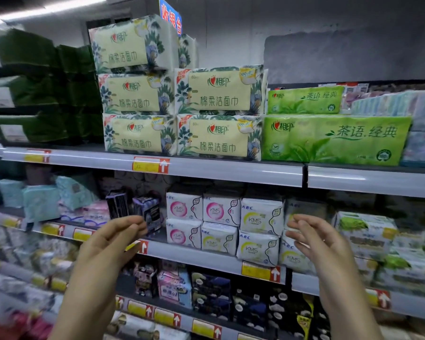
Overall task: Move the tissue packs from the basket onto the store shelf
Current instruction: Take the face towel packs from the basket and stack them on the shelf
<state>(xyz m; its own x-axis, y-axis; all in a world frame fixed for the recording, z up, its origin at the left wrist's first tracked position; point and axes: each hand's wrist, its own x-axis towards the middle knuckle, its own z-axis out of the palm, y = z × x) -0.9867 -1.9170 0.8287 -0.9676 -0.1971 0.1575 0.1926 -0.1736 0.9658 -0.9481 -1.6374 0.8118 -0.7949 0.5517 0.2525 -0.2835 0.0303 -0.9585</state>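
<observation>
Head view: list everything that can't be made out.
All in the head view:
- Basket: outside the frame, not seen.
- Dark green packs, top left: blurred, print unreadable.
- Price tag: numbers smeared by blur.
- Blue sign: cut by the top edge, partly behind the top tissue pack.

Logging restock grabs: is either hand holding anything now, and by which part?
Nothing is held; the left hand and right hand are both empty, fingers relaxed.

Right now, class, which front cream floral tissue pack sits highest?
The tilted pack topping the left column; the other four front packs fill two rows beneath it.
</observation>
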